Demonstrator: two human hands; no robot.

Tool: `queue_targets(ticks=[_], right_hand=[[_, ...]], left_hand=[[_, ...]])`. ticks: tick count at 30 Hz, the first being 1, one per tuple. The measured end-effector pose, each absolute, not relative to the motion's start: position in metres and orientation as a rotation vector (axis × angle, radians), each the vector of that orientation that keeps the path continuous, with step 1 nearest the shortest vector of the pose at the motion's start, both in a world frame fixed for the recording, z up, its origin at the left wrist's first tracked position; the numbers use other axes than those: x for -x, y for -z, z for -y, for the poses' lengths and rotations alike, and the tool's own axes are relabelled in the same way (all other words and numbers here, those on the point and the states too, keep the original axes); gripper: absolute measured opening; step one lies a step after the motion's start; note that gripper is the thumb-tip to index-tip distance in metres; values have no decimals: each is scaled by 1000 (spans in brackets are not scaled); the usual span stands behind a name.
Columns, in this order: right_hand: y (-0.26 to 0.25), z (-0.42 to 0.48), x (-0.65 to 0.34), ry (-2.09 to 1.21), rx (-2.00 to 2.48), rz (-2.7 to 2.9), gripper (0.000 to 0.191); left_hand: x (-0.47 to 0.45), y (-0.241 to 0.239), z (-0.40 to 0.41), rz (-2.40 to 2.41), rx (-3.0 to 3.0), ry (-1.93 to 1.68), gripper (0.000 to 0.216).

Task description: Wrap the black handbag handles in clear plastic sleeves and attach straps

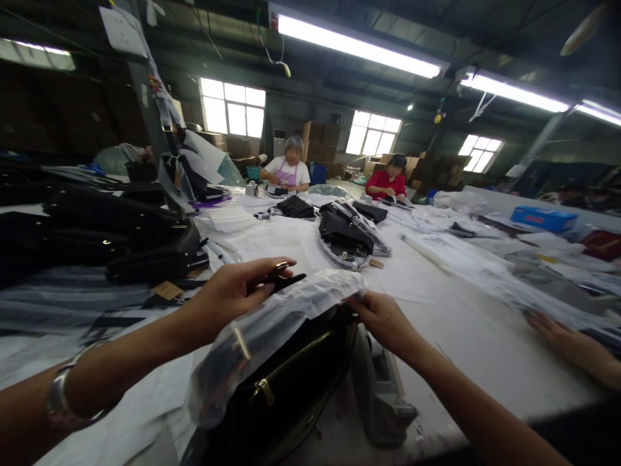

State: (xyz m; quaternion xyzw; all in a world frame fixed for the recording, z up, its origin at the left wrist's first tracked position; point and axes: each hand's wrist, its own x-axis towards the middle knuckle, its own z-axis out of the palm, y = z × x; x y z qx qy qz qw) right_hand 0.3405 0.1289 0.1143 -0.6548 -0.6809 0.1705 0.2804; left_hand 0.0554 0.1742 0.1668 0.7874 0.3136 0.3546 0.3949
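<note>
A black handbag [301, 375] with a gold zipper pull [264, 390] stands at the table's near edge. Cloudy white wrapping [310, 299] covers its arched strap. Above the strap, my left hand [237, 294] pinches what looks like a black strap end [286, 281] with a shiny metal buckle. My right hand [381, 317] is closed on the wrapped strap by the bag's upper right corner; its fingertips are partly hidden. Just right of the bag, under my right forearm, sits a grey tape dispenser [381, 395].
Black bags [121, 226] are piled at left beside a brown tag [167, 290]. More wrapped bags [344, 233] lie mid-table. Another person's hand [557, 333] rests at right among plastic sheets. Two people sit across the table; a blue box [543, 219] stands far right.
</note>
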Motion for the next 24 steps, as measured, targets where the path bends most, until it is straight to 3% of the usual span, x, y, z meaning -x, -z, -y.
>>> queue_targets(ticks=[11, 16, 18, 21, 24], right_hand=[[-113, -141, -331, -484, 1714, 1806, 31], [-132, -106, -313, 28, 1649, 1711, 42], [-138, -84, -297, 123, 1506, 1717, 31], [-140, -55, -265, -259, 1317, 1849, 21], [-145, -45, -234, -902, 1132, 1700, 37]], left_hand=[[-37, -161, -176, -838, -1868, -943, 39], [-25, -151, -170, -906, -2023, -963, 33], [-21, -149, -161, -909, -2035, -940, 30], [-17, -146, -142, -833, -1890, -894, 33], [-12, -142, -124, -814, -1709, -896, 35]])
